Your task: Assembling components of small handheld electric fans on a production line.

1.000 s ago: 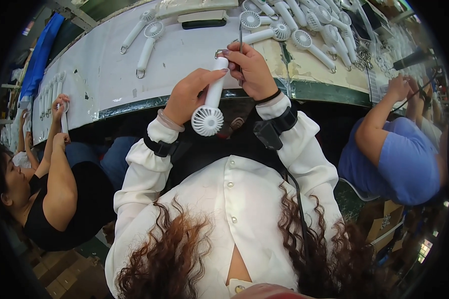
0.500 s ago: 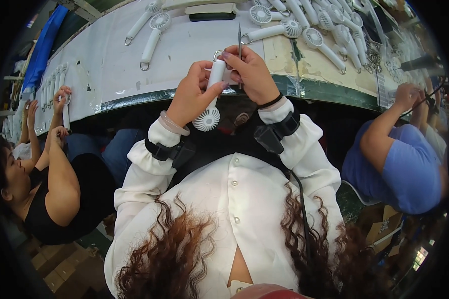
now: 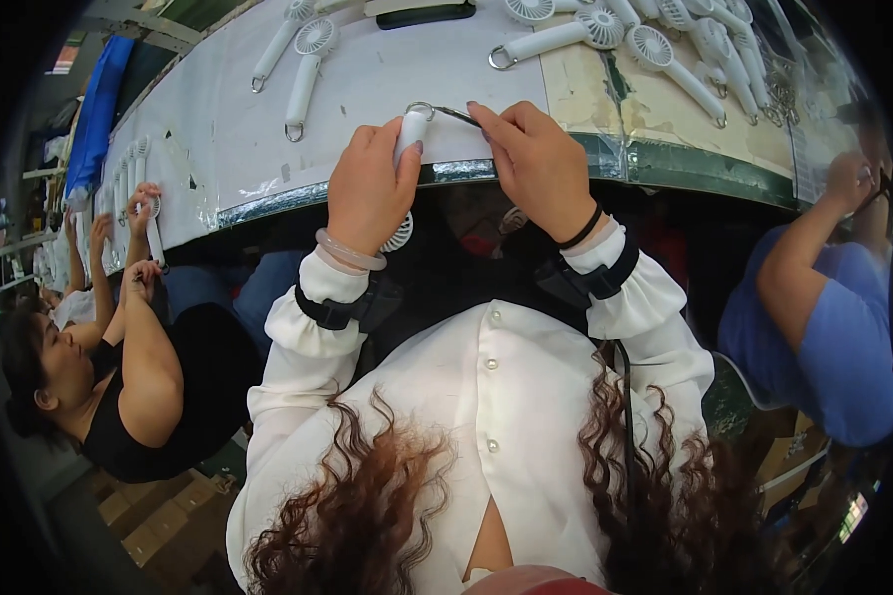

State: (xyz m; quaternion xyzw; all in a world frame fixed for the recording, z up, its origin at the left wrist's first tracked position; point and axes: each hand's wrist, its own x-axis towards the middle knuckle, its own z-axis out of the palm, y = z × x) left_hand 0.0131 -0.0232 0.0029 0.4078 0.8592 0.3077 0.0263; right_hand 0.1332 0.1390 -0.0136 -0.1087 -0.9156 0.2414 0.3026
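Note:
My left hand [image 3: 367, 188] is closed round the handle of a white handheld fan [image 3: 414, 127]. The handle's end points up toward the table, and the round fan head shows below the hand, partly hidden by it. A metal ring [image 3: 422, 105] sits at the handle's end. In my right hand [image 3: 541, 164] a slim, pointed metal tool [image 3: 456, 115] is pinched, lying nearly level; its tip meets the ring, though I cannot tell whether it passes through. Both hands are at the table's front edge.
On the table [image 3: 218, 129] two fans [image 3: 308, 84] lie at the back left, with a dark oblong object [image 3: 425, 16] beyond. Several more fans [image 3: 665, 64] are heaped at the right. A person in black [image 3: 139, 387] works at my left, another in blue [image 3: 824, 327] at my right.
The tool has swung from upright to nearly level, its tip now at the ring. My right hand has moved right and down. The fan is held more upright, its head more covered.

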